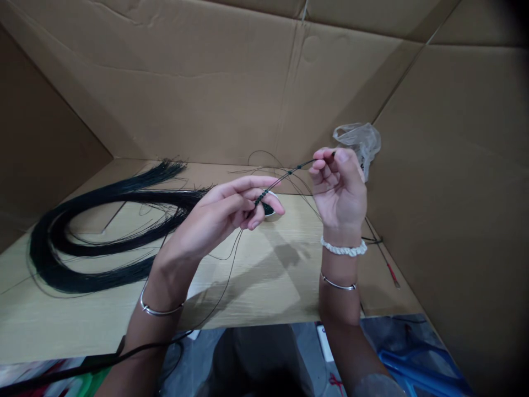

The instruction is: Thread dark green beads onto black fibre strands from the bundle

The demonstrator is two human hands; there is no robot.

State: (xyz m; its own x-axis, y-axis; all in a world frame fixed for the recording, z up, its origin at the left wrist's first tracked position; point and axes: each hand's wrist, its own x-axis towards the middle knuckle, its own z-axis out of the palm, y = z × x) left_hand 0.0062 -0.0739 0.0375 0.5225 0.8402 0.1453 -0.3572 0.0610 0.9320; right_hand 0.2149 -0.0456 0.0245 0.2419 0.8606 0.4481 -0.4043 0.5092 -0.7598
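Note:
My left hand (219, 212) pinches a thin dark knotted cord (285, 177) between its fingers and thumb. A small dark teardrop piece (268, 209) with a pale rim sits at those fingertips, partly hidden by them. My right hand (339, 190) holds the cord's far end between thumb and fingertips, raised above the board. Loose strands trail down from the cord across the board. To the left of both hands lies a long looped bundle of thin dark cords (82, 237), not touching either hand. Bangles circle both wrists.
Cardboard walls (206, 94) stand behind and beside the pale wooden board (256, 281). A crumpled clear plastic bag (359, 144) sits at the back right. A thin red-tipped stick (390, 270) lies at the right. Blue objects (421, 369) show below the board's front edge.

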